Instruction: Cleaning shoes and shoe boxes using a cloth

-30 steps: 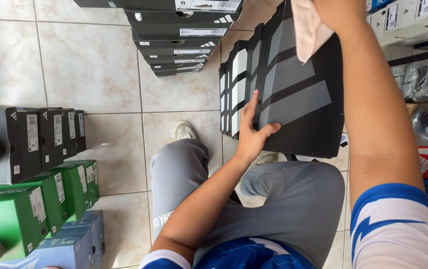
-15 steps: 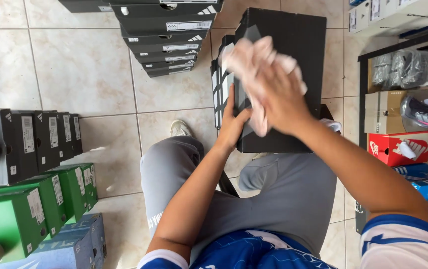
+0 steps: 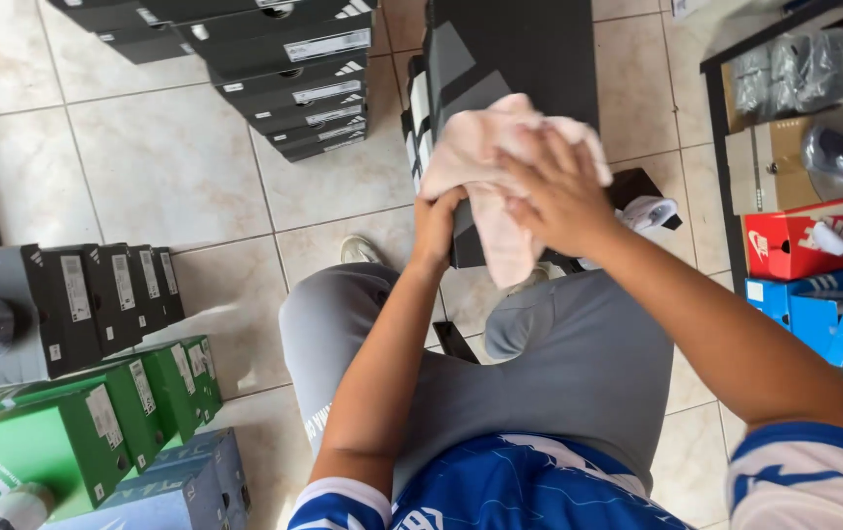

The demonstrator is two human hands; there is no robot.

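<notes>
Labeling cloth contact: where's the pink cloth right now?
Head view, upper centre: the pink cloth lies under the right hand, pressed on the black shoebox that the left hand steadies, above the grey-trousered knees.

The right hand point(image 3: 554, 191) presses a pale pink cloth point(image 3: 495, 172) onto a black shoebox point(image 3: 520, 59), whose near edge the left hand point(image 3: 438, 221) grips.
</notes>
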